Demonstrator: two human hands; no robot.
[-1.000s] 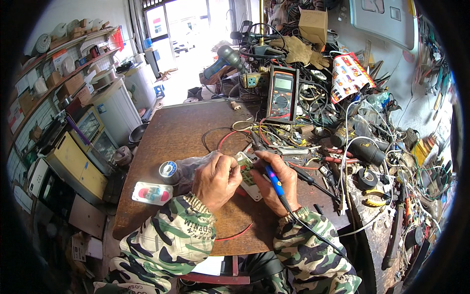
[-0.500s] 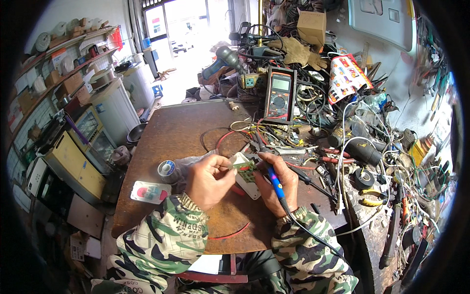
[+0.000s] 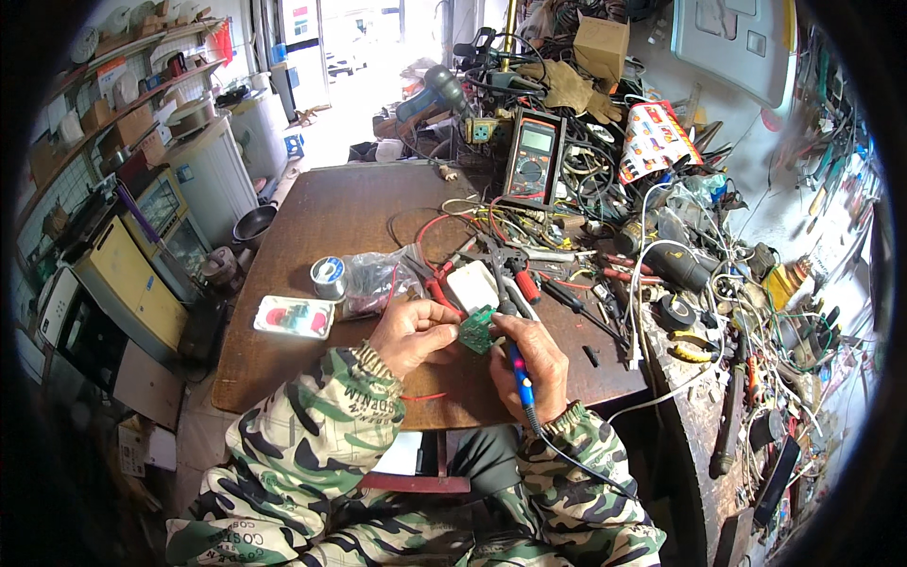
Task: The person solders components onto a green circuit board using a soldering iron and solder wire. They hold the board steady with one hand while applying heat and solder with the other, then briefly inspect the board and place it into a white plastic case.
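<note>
My left hand (image 3: pixel 413 333) pinches the left edge of a small green circuit board (image 3: pixel 478 329) between thumb and fingers. A soldering iron (image 3: pixel 521 373) with a blue handle lies in my right hand (image 3: pixel 534 361), its tip end pointing away from me. The right fingers also reach the board's right edge; whether they grip it I cannot tell. Just beyond the board lies a white plastic shell (image 3: pixel 472 286). Red-handled pliers (image 3: pixel 527 286) rest to its right. A thin red wire (image 3: pixel 390 282) rises by my left hand.
Left on the brown table (image 3: pixel 331 203) are a solder spool (image 3: pixel 328 276), a clear plastic bag (image 3: pixel 370 283) and a white case (image 3: pixel 294 317) with red and green parts. A multimeter (image 3: pixel 533 161) leans at the back. Tangled cables and tools crowd the right side.
The circuit board has been turned and brought nearer me, away from over the white shell. Both hands moved with it, and the view has shifted slightly.
</note>
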